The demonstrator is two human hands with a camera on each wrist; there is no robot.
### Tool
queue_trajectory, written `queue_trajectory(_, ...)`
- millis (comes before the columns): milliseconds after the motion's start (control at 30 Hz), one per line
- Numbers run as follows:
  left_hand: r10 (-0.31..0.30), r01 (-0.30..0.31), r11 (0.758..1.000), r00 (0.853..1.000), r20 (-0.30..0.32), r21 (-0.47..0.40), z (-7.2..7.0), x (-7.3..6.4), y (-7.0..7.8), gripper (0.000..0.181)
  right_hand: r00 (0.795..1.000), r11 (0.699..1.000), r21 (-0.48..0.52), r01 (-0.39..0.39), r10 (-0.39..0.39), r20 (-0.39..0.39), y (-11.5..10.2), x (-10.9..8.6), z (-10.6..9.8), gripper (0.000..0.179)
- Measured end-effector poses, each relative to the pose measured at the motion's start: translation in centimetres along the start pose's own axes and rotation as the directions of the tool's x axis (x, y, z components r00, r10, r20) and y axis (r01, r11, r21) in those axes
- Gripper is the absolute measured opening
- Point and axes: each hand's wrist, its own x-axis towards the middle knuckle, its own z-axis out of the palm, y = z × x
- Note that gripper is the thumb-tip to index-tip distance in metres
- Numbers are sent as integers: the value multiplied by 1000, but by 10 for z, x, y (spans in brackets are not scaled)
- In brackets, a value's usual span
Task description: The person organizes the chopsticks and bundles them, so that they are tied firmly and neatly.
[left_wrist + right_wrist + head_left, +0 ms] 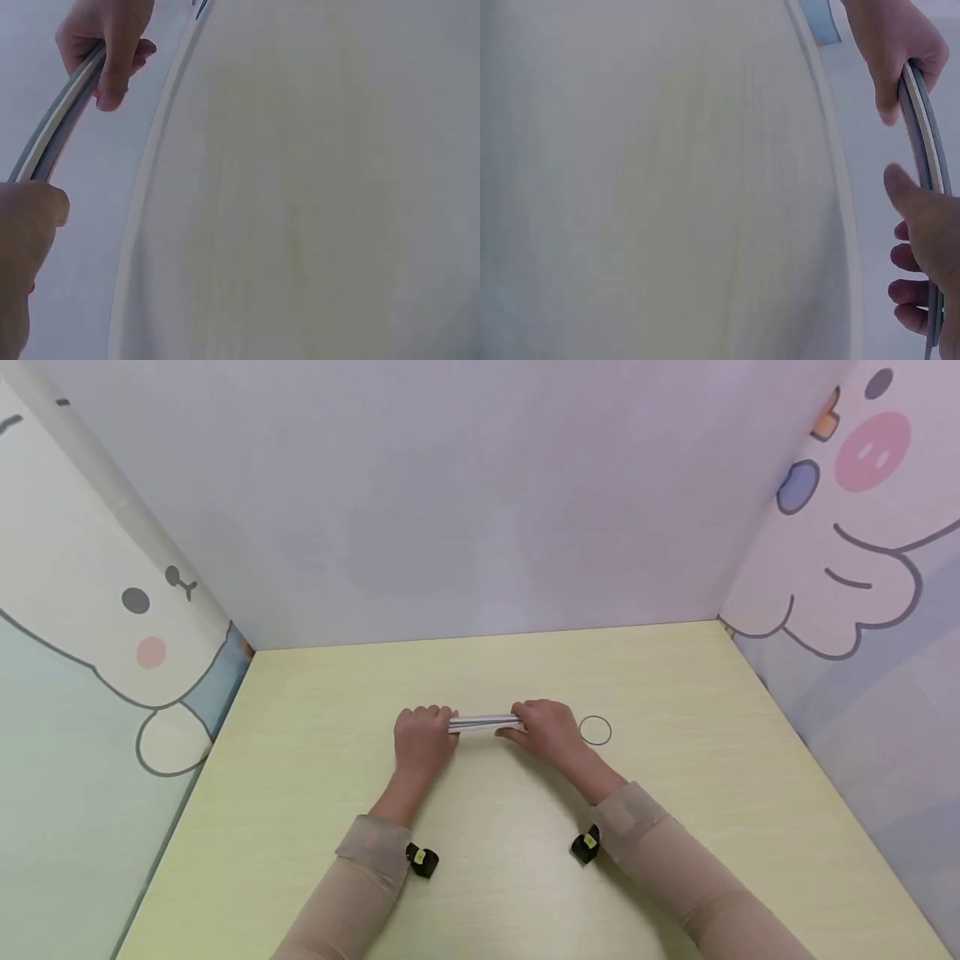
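Note:
A narrow bundle of layered grey and white strips spans the gap between both hands, just above the table. My left hand grips its left end with the fingers curled over it. The right hand holds the other end, with the thumb below. In the left wrist view the strips bow slightly. From the right wrist view, the right fingers curl about the strips, and a thin end sticks out past them. What exactly the strips are cannot be told.
A thin dark ring lies on the pale wooden table just right of the right hand. A plain wall stands at the back. Side walls with cartoon animals flank the table.

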Motion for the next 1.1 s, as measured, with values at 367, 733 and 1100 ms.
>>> queue_trajectory(367, 30, -23, 999, 952, -303, 26, 1, 4, -10, 18, 927, 954, 242, -177, 244, -284, 8, 4, -9, 47)
queue_trajectory(733, 25, -40, 998, 945, -325, -39, -3, 14, -5, 22, 866, 692, 722, -2, 361, -345, -12, 16, -20, 5)
queue_trajectory(1100, 24, -31, 999, 961, -274, -20, -11, 16, -13, 31, 876, 700, 714, 8, 339, -342, -41, 17, -51, 11)
